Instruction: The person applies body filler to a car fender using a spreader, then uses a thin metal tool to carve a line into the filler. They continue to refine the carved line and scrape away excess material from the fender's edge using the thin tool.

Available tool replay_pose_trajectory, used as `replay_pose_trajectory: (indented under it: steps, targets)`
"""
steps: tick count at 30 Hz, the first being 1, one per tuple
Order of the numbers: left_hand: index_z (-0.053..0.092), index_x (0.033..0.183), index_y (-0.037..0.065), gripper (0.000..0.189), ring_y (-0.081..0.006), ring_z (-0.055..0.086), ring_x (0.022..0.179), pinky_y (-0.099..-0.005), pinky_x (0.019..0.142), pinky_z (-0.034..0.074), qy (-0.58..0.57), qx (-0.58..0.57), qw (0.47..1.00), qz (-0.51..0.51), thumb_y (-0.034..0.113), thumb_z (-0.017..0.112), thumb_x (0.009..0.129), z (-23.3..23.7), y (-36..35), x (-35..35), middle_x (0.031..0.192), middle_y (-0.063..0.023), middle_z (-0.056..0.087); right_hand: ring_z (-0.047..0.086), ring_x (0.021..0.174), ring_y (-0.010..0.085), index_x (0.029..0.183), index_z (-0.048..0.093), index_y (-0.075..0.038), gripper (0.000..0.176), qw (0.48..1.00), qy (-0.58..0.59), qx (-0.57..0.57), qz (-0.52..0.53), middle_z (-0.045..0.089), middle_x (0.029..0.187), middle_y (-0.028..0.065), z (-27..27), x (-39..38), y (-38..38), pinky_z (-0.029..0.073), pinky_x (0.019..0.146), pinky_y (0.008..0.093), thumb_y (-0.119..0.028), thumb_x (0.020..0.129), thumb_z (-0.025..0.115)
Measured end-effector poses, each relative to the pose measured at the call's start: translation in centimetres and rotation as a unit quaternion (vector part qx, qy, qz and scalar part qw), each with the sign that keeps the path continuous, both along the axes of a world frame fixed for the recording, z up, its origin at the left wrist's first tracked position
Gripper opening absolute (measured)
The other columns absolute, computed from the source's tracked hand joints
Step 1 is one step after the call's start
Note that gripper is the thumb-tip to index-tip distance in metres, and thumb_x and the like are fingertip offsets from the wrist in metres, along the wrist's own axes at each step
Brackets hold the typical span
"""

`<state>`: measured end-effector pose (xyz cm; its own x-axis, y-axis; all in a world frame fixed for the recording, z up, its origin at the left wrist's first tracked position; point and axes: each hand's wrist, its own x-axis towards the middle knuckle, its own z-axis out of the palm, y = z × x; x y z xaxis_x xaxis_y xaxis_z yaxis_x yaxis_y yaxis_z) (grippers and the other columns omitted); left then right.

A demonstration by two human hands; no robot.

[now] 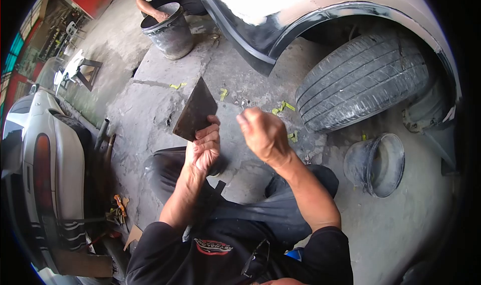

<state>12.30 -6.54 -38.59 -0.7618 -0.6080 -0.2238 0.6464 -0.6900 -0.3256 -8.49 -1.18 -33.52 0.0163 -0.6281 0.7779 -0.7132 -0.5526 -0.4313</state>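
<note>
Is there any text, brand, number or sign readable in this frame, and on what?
Nothing can be read here.
On the black shirt: red and white chest logo, lettering too blurred to read.
On the tyre: no legible markings.
The dark plate in the left hand: no writing shows.

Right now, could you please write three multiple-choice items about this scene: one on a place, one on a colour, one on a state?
1. Where does the tipped bucket lie?
A) on the floor beside the tyre
B) on a shelf
C) in the person's lap
2. What colour are the tape scraps?
A) red
B) yellow
C) blue
3. What does the left hand do?
A) hangs empty
B) grips a dark flat plate
C) touches the tyre
Answers: 1 A, it lies on its side near the tyre; 2 B, they look yellow; 3 B, fingers wrap its edge.
</note>
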Motion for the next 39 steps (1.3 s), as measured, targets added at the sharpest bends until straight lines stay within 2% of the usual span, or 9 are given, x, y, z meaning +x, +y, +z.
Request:
replay_pose_trajectory:
  steps: [2,6,10,17,21,26,28,31,39]
  targets:
    - [0.048,0.09,0.007,0.007,-0.0103,0.044,0.048,-0.023,0.046,0.037,0.198,0.127,0.972,-0.023,0.01,0.045,0.095,-2.2,0.9,0.0,0.064,-0.0014,0.046,0.06,0.056,0.0251,0.099,0.051,-0.002,0.014,0.995,0.051,-0.066,0.046,0.058,0.071,0.0114,-0.2,1.1,-0.1,0.048,0.048,0.0373,-0.007,0.09,0.061]
    - [0.045,0.086,0.009,0.012,-0.0106,0.042,0.043,-0.0252,0.047,0.035,0.134,0.075,0.985,-0.074,0.009,0.04,0.096,4.1,2.5,-0.8,0.058,-0.0015,0.044,0.062,0.058,0.0315,0.099,0.047,-0.002,0.014,0.947,0.041,0.315,-0.057,0.06,0.072,0.0159,-6.2,0.5,-2.5,0.05,0.051,0.0415,-0.012,0.094,0.055]
    - [0.045,0.091,0.009,0.01,-0.0095,0.043,0.046,-0.0258,0.047,0.036,0.15,0.035,0.985,-0.071,0.013,0.039,0.098,5.9,1.8,0.4,0.059,-0.0008,0.042,0.065,0.06,0.0389,0.103,0.046,-0.001,0.018,0.939,-0.121,0.321,-0.005,0.063,0.076,0.0227,-3.5,0.1,-2.8,0.048,0.05,0.0467,-0.011,0.093,0.056]
    - [0.045,0.095,0.006,0.009,-0.0103,0.041,0.046,-0.0253,0.046,0.037,0.06,0.098,0.991,-0.068,0.014,0.041,0.098,4.4,2.4,0.3,0.061,-0.0013,0.043,0.066,0.078,0.0287,0.101,0.057,-0.005,0.018,0.994,0.038,-0.099,0.015,0.06,0.086,0.0116,0.1,3.1,-0.6,0.056,0.067,0.0379,-0.002,0.084,0.06]
    - [0.046,0.098,0.003,0.017,-0.0108,0.04,0.046,-0.0246,0.042,0.036,0.05,0.008,0.987,-0.15,0.02,0.044,0.1,1.8,2.1,0.3,0.064,-0.0017,0.044,0.062,0.066,0.0343,0.1,0.052,0.001,0.009,0.98,-0.055,0.186,-0.04,0.059,0.082,0.0207,-2.6,1.5,-2.5,0.051,0.054,0.0409,0.0,0.092,0.053]
    - [0.05,0.09,0.006,0.026,-0.0108,0.033,0.038,-0.0219,0.038,0.033,-0.177,-0.073,0.977,-0.094,0.026,0.04,0.102,0.4,0.4,2.2,0.065,-0.0007,0.045,0.065,0.071,0.031,0.1,0.052,-0.001,0.018,0.997,-0.05,-0.049,0.034,0.062,0.085,0.0159,-0.5,3.2,-0.5,0.054,0.058,0.0377,0.002,0.086,0.063]
    - [0.057,0.096,0.003,0.03,-0.0093,0.036,0.04,-0.022,0.039,0.032,-0.453,-0.219,0.855,-0.125,0.027,0.04,0.102,1.3,0.3,1.9,0.069,-0.0021,0.052,0.065,0.07,0.0304,0.098,0.053,-0.002,0.018,0.996,-0.014,-0.049,0.072,0.063,0.085,0.0154,0.9,3.4,0.1,0.055,0.058,0.0372,0.003,0.084,0.064]
    - [0.061,0.116,-0.002,0.039,-0.0078,0.049,0.055,-0.0244,0.047,0.04,-0.728,-0.532,0.432,-0.021,0.032,0.049,0.101,4.4,1.5,1.2,0.076,-0.0034,0.06,0.065,0.07,0.0341,0.101,0.053,0.0,0.011,0.982,-0.122,0.139,-0.037,0.064,0.081,0.0192,-1.5,0.2,-1.6,0.052,0.059,0.0395,-0.004,0.092,0.057]
    - [0.063,0.099,-0.001,0.018,-0.0101,0.054,0.076,-0.0274,0.063,0.047,-0.712,-0.471,0.49,0.173,0.017,0.062,0.096,5.6,2.5,0.2,0.083,-0.0015,0.061,0.059,0.067,0.0227,0.095,0.056,0.001,0.022,0.895,-0.376,0.236,-0.035,0.063,0.077,0.0135,-0.6,-3.0,-2.2,0.047,0.062,0.036,-0.021,0.098,0.055]
